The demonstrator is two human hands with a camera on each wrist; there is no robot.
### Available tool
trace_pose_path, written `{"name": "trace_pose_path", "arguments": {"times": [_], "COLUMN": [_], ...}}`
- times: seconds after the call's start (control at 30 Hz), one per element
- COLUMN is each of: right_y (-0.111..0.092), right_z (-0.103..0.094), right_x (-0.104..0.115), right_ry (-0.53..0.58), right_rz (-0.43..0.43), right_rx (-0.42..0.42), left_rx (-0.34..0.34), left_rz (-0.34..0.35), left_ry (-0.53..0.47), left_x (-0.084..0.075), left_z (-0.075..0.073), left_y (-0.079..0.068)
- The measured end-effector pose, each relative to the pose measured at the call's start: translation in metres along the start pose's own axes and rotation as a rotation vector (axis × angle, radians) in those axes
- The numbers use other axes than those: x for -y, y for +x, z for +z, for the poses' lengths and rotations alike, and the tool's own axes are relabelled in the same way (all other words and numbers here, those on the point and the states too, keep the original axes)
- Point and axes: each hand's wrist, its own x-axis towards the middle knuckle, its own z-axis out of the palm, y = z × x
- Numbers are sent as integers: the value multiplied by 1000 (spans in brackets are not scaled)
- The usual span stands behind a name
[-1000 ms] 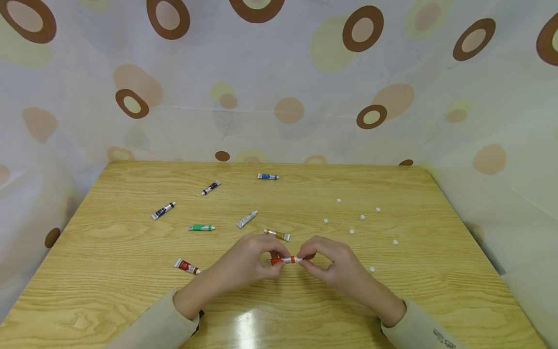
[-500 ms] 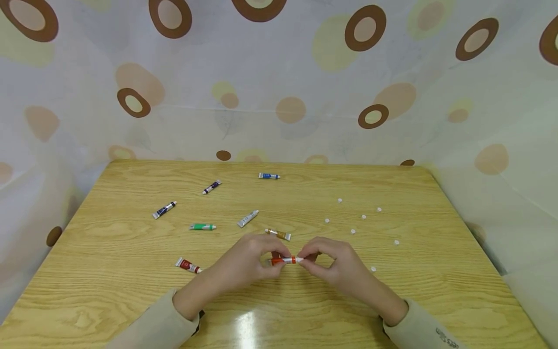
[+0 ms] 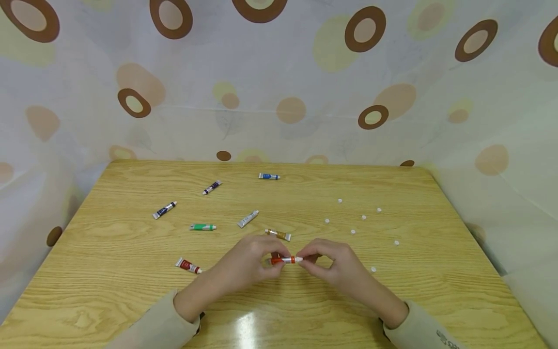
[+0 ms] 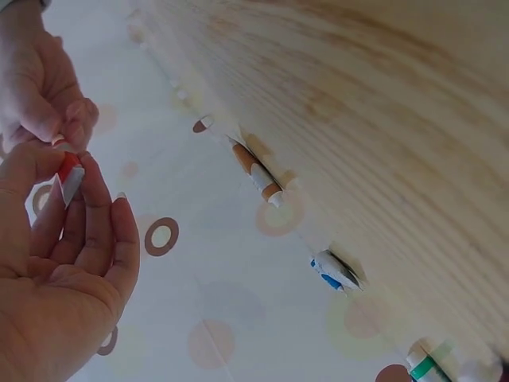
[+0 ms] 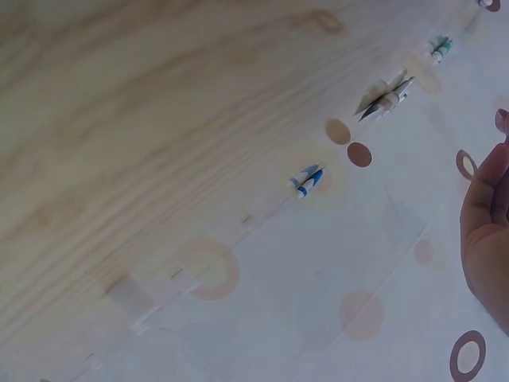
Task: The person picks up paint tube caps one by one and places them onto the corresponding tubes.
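In the head view an orange-red paint tube [image 3: 283, 260] lies crosswise between my two hands near the front of the table. My left hand [image 3: 250, 260] grips its body between thumb and fingers. At the white cap end on the right, my right hand [image 3: 333, 259] pinches with thumb and forefinger. The left wrist view shows the tube [image 4: 71, 177] in the left hand [image 4: 75, 270], the right hand [image 4: 44, 87] behind it. Only part of the right hand [image 5: 487, 231] enters the right wrist view. A gold paint tube [image 3: 278, 234] lies just beyond the fingers.
More paint tubes lie on the wooden table [image 3: 109, 271]: dark red [image 3: 188, 265], green [image 3: 202, 227], silver-grey [image 3: 248, 218], blue [image 3: 269, 176] and two dark ones further left. Several small white caps [image 3: 353, 231] are scattered at the right. A patterned curtain [image 3: 287, 72] hangs behind.
Both hands stay at the orange-red tube in almost the same place. The right fingers shift slightly at its white end; the tubes and caps on the table have not moved.
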Motion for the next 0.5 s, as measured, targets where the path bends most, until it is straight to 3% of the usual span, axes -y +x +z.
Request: {"name": "trace_pose_path", "arguments": {"times": [0.5], "right_y": [2], "right_z": [0], "right_x": [2], "right_ry": [-27], "right_rz": [-139], "right_rx": [-71], "left_rx": [22], "left_rz": [-10], "left_ry": [-53], "left_x": [1], "left_z": [-2], "left_y": [1]}}
